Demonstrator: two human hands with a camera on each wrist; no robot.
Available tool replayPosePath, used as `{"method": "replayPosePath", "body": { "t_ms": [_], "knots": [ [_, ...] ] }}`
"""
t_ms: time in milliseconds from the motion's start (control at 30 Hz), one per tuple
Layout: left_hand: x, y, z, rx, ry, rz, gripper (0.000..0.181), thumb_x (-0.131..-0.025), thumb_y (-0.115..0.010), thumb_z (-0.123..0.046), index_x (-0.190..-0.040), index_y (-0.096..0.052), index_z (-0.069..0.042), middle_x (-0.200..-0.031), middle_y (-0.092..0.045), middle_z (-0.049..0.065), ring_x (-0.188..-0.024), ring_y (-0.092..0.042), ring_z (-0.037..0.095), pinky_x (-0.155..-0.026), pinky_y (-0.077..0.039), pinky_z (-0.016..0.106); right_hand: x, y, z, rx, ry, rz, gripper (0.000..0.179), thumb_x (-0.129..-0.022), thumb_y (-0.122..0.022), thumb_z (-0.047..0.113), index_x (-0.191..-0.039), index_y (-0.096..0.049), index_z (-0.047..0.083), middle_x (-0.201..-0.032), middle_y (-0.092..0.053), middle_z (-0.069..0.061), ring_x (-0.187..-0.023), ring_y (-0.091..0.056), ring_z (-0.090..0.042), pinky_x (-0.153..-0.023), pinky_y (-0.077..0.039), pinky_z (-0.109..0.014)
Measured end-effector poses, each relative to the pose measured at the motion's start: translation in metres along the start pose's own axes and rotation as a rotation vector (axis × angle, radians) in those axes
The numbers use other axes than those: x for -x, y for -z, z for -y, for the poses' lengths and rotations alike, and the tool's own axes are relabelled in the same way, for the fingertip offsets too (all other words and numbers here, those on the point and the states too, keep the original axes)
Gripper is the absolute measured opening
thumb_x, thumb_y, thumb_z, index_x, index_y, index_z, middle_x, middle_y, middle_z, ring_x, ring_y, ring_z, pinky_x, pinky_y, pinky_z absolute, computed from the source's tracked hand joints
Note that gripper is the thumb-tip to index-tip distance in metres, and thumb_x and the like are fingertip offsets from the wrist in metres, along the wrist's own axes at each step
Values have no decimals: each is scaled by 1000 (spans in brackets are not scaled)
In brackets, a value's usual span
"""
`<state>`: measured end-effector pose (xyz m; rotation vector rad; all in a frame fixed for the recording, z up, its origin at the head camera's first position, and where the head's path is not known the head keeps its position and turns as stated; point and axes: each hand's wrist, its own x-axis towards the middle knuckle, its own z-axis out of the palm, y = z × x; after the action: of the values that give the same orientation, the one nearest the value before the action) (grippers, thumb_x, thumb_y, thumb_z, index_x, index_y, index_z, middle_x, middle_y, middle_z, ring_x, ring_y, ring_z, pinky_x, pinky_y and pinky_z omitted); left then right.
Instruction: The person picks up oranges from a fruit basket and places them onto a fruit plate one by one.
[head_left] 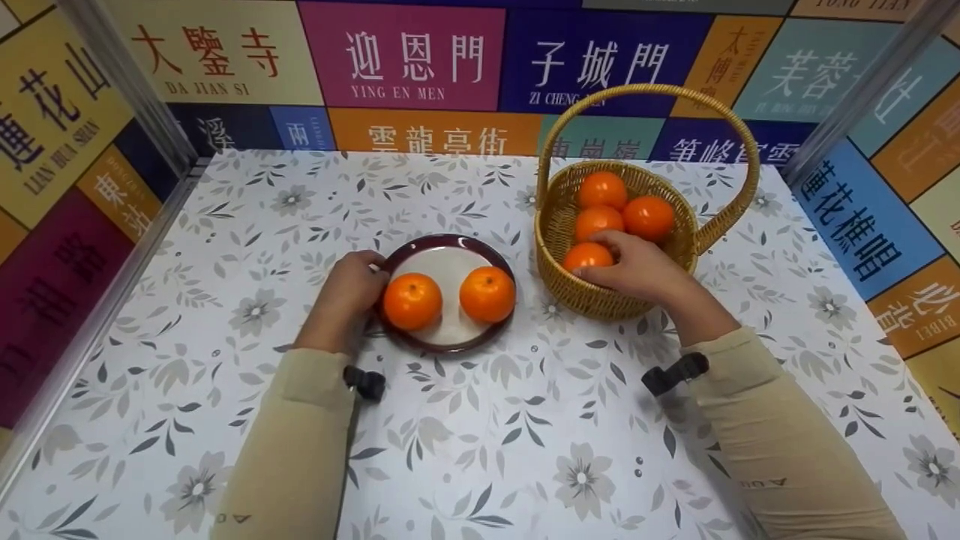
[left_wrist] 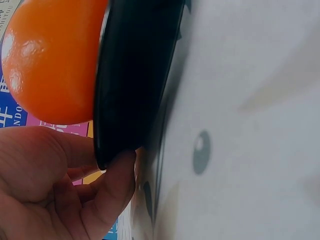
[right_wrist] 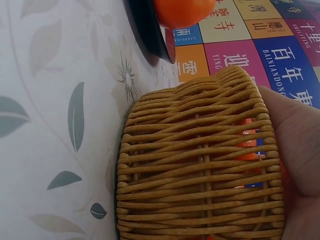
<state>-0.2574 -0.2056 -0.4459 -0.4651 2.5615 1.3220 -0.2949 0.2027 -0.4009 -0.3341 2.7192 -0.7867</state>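
Two oranges, one on the left and one on the right, sit on a plate with a pale middle and a dark red rim. My left hand pinches the plate's left rim between thumb and fingers, which the left wrist view shows up close. On the right stands a wicker basket with a tall handle. My right hand reaches into it and grips the nearest orange. Several other oranges lie behind that one. In the right wrist view the basket wall hides most of the fingers.
A white cloth with grey flowers and leaves covers the table. Panels of coloured blocks with Chinese characters stand along the back and both sides, with metal posts at the corners. The basket handle arches above the basket.
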Motion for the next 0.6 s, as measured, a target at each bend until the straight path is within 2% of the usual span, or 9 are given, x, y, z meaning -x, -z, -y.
{"method": "replayPosePath", "body": {
  "t_ms": [167,400,600],
  "knots": [
    [0,0,1,-2,-20,-4,29,-98,-54,-9,-124,-67,-4,-131,-62,15,-117,-54,32,-105,-45,41,0,0,-1,-12,-2,-5,69,-93,-70,48,-151,-48,18,-144,-57,-18,-127,-55,-40,-112,-41,-64],
    [1,1,3,-113,-88,-14,33,-100,-54,-13,-129,-66,-4,-128,-65,17,-112,-57,32,-103,-47,43,0,-1,-2,22,14,-32,67,-92,-70,46,-150,-50,17,-140,-60,-19,-121,-58,-39,-106,-45,-62],
    [1,2,3,-99,-83,2,33,-101,-53,-12,-130,-65,-4,-121,-65,17,-105,-58,31,-95,-49,40,1,1,-1,6,10,-34,67,-92,-71,46,-149,-50,18,-139,-60,-18,-121,-58,-39,-106,-45,-62]
  ]
}}
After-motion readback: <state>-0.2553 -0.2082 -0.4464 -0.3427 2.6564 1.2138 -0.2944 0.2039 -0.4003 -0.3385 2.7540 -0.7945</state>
